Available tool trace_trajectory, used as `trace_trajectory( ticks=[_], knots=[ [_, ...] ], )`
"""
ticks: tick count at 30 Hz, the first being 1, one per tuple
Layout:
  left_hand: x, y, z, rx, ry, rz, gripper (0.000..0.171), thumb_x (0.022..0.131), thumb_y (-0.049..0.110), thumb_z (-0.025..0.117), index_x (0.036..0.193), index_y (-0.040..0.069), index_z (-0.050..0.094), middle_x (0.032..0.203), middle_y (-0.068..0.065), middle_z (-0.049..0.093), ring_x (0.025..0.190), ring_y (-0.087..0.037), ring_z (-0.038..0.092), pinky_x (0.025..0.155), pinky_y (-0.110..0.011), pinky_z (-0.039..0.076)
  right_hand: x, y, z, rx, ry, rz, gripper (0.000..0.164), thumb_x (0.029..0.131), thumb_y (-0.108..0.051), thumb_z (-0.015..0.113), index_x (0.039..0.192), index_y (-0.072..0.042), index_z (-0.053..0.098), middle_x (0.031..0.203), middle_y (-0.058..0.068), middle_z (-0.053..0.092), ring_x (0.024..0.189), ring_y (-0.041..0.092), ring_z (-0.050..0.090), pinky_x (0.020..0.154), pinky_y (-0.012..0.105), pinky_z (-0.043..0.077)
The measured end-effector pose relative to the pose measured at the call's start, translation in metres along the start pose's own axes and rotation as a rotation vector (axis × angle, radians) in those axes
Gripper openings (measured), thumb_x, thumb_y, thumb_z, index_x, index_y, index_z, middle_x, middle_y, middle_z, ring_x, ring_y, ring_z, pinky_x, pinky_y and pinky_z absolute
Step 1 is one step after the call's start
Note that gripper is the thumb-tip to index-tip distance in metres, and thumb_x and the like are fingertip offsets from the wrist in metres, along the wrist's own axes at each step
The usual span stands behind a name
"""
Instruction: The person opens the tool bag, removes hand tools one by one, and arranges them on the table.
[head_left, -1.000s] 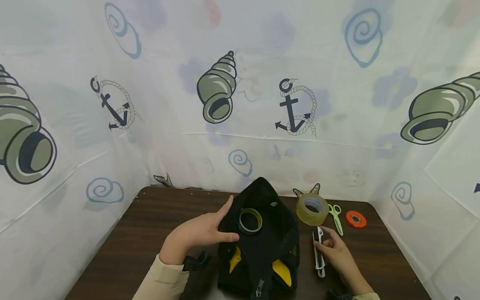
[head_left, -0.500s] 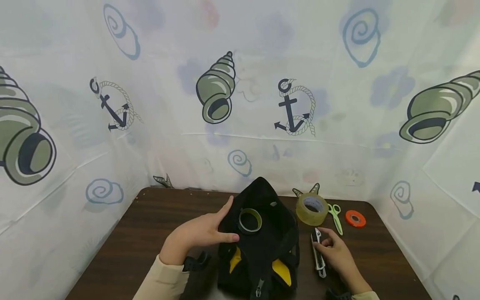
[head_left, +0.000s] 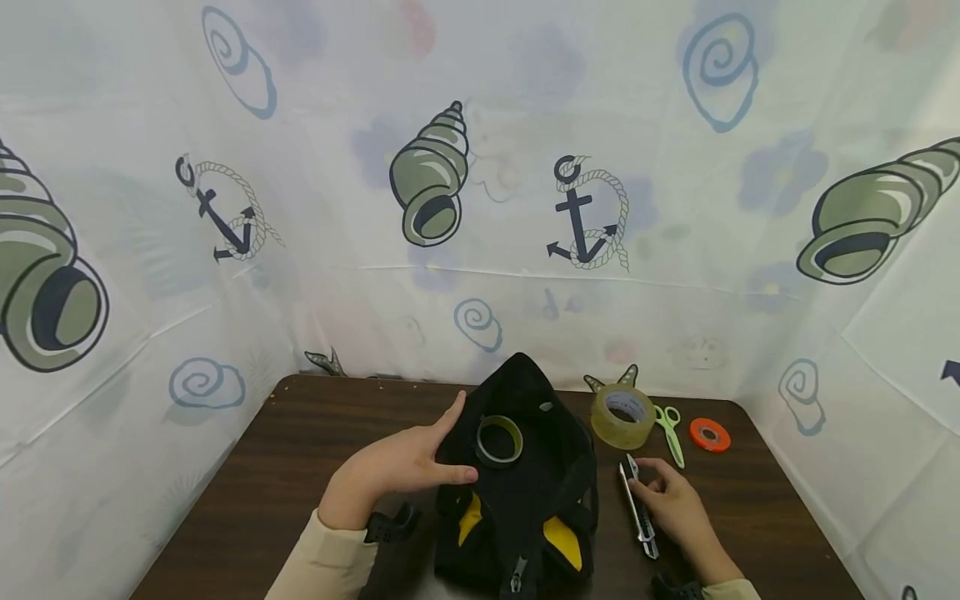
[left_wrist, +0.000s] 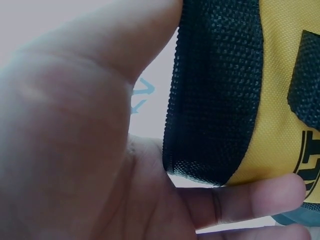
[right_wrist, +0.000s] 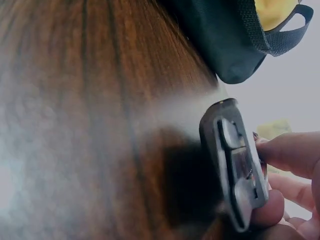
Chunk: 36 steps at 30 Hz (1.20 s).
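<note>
A black tool bag [head_left: 525,500] with yellow panels stands at the middle of the table, its peaked wall rising at the back. My left hand [head_left: 393,467] grips its left side, thumb over the near edge. In the left wrist view, the fingers lie along the yellow outer panel [left_wrist: 280,125]. A dark tape roll with a yellowish inner ring [head_left: 499,442] shows against the bag's black fabric. To the right of the bag, my right hand [head_left: 675,500] pinches a silver and black utility knife [head_left: 639,512]. The right wrist view shows the knife's body [right_wrist: 237,165] close over the table, its end toward the camera.
A wide clear packing tape roll [head_left: 622,421], green scissors [head_left: 672,433] and a flat red-orange roll [head_left: 710,435] lie at the table's back right. The dark wood table [head_left: 315,417] ends at a white printed cloth [head_left: 525,292] behind and at both sides.
In my right hand, the utility knife has turned a little: its far end has shifted left and its near end right. My left hand and the bag have stayed put.
</note>
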<state>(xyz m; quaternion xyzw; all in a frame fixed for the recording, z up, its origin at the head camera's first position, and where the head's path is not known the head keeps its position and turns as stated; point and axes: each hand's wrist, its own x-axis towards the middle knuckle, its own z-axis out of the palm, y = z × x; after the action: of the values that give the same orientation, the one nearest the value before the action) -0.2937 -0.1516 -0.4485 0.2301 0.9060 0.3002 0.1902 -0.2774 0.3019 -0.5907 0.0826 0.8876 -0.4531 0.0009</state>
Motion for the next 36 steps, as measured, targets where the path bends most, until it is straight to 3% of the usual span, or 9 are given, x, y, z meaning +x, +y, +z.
trace_trajectory(
  ticks=[14, 23, 30, 36],
  knots=[
    [0.0, -0.001, -0.001, 0.0, 0.009, -0.01, 0.116, 0.095, 0.073, 0.071, 0.171, 0.049, -0.013, 0.174, -0.012, 0.042, 0.146, -0.034, 0.061, 0.119, -0.059, 0.049, 0.001, 0.0, 0.0, 0.031, 0.003, 0.006, 0.044, 0.102, -0.024, 0.078, 0.139, -0.004, 0.065, 0.075, 0.0, 0.059, 0.057, 0.016, 0.056, 0.05, 0.029, 0.046],
    [0.0, -0.001, 0.0, -0.009, 0.002, -0.007, 0.116, 0.095, 0.073, 0.072, 0.171, 0.048, -0.013, 0.175, -0.011, 0.041, 0.147, -0.034, 0.06, 0.121, -0.059, 0.048, -0.007, -0.015, -0.007, 0.098, 0.031, 0.013, 0.034, 0.107, -0.027, 0.073, 0.133, -0.007, 0.066, 0.082, 0.005, 0.066, 0.06, 0.019, 0.061, 0.049, 0.033, 0.049],
    [0.0, -0.001, 0.0, -0.004, -0.002, -0.01, 0.116, 0.095, 0.073, 0.071, 0.171, 0.048, -0.013, 0.174, -0.011, 0.042, 0.145, -0.034, 0.062, 0.12, -0.059, 0.049, -0.013, -0.033, -0.013, 0.119, 0.083, -0.071, 0.028, 0.108, -0.024, 0.071, 0.129, -0.005, 0.068, 0.082, 0.011, 0.068, 0.062, 0.017, 0.06, 0.054, 0.03, 0.05],
    [0.001, -0.003, 0.001, 0.003, 0.001, -0.003, 0.116, 0.095, 0.074, 0.071, 0.171, 0.048, -0.014, 0.174, -0.011, 0.043, 0.144, -0.033, 0.063, 0.12, -0.058, 0.049, -0.026, -0.058, -0.024, 0.117, 0.108, -0.169, 0.029, 0.108, -0.027, 0.072, 0.128, -0.006, 0.068, 0.082, 0.008, 0.066, 0.062, 0.013, 0.057, 0.056, 0.029, 0.049]
  ],
)
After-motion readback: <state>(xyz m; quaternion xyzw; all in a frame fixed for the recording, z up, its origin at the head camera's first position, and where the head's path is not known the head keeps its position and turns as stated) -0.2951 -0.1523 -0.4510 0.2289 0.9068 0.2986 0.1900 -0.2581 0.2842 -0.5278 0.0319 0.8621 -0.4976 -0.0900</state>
